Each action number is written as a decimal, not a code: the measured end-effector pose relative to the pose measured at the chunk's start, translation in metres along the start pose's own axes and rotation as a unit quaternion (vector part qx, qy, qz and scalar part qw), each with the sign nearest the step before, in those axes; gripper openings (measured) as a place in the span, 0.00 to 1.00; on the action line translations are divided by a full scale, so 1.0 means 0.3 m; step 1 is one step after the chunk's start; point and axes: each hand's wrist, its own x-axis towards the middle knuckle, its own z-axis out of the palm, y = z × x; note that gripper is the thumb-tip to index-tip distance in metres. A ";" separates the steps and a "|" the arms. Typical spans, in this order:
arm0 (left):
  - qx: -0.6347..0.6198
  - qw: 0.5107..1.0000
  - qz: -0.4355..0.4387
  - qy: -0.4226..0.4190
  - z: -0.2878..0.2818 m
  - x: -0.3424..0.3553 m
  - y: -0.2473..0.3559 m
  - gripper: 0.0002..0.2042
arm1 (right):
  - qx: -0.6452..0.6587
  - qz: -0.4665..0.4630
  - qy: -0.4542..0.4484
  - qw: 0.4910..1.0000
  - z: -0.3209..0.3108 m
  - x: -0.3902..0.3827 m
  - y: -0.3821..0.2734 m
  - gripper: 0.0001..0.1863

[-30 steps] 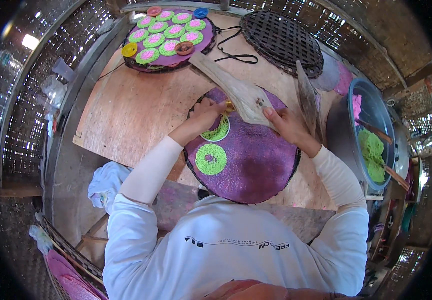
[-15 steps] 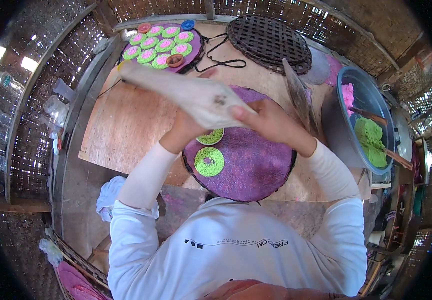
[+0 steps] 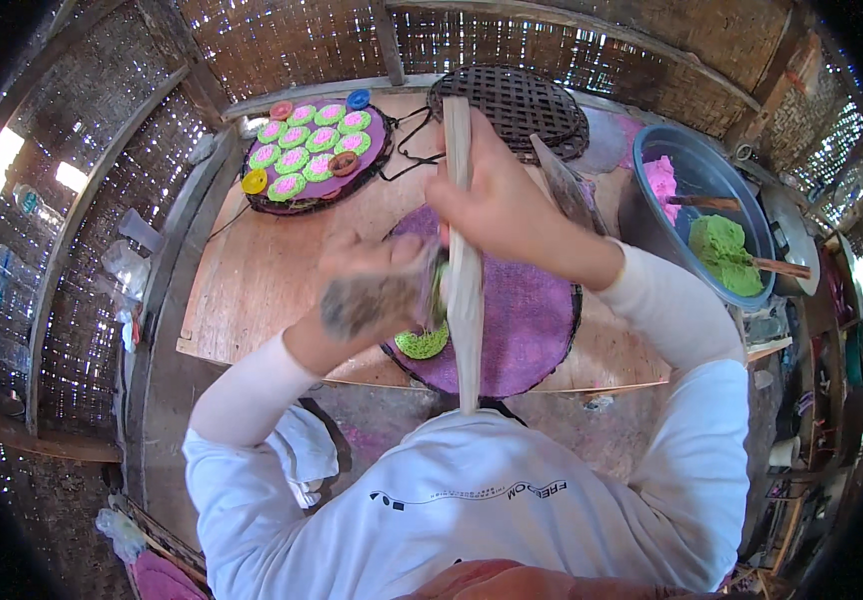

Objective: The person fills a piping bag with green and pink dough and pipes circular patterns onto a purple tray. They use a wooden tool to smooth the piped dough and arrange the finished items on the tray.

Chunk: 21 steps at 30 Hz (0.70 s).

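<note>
My right hand [image 3: 502, 200] is closed round a long, pale wooden paddle [image 3: 465, 290], held edge-on and pointing toward me. Beside it, my left hand [image 3: 367, 265] is blurred, its fingers against a greyish round thing [image 3: 367, 305] that I cannot make out. A smear of green shows between that hand and the wood. Below both hands lies a round mat with purple cloth [image 3: 527, 320]. On its left part rests a bright green ring of thin strands [image 3: 422, 342], partly covered by my left hand.
Another round purple-covered tray [image 3: 377, 140] at the back left bears several green-and-pink strand cakes [image 3: 292, 160] and small coloured discs. Dark woven trays [image 3: 512, 110] lie behind. At right, a blue-grey tub [image 3: 687, 150] holds pink and green dough with wooden sticks.
The paddle has swung from lying slantwise toward the left to pointing toward me, edge-on. My left hand has come away from its underside to its left side. The view has shifted slightly.
</note>
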 end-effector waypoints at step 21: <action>-0.391 0.918 0.062 0.003 0.046 -0.207 -0.028 0.23 | 0.175 -0.261 0.264 0.912 -0.256 -0.310 -0.200 0.14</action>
